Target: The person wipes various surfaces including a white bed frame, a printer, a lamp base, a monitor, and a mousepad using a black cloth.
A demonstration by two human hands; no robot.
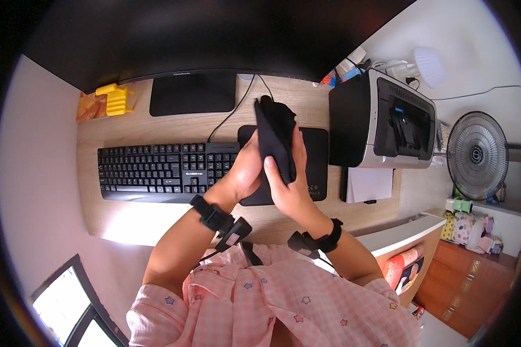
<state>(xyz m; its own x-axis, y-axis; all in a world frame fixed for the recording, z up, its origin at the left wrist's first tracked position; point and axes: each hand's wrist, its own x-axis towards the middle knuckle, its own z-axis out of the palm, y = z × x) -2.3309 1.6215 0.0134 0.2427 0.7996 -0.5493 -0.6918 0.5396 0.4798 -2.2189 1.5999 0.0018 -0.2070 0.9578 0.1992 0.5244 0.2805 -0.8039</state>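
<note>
A folded black cloth [278, 134] is held up between both hands, above a black mouse pad [317, 169]. My right hand [293, 186] grips it, thumb laid across the front and fingers along its right side. My left hand [247, 169] presses against the cloth from the left, its fingers partly hidden behind it. Whether anything is wrapped inside cannot be seen. Left of the hands lies a black computer keyboard [152, 169], its right end partly covered by my left hand.
A large monitor [199, 39] stands at the back on a black base [193, 97]. A yellow chair-shaped holder [118, 99] sits at the desk's left rear. To the right are a printer [351, 121], white paper [370, 184] and a fan [477, 155]. A cable [232, 115] runs behind the keyboard.
</note>
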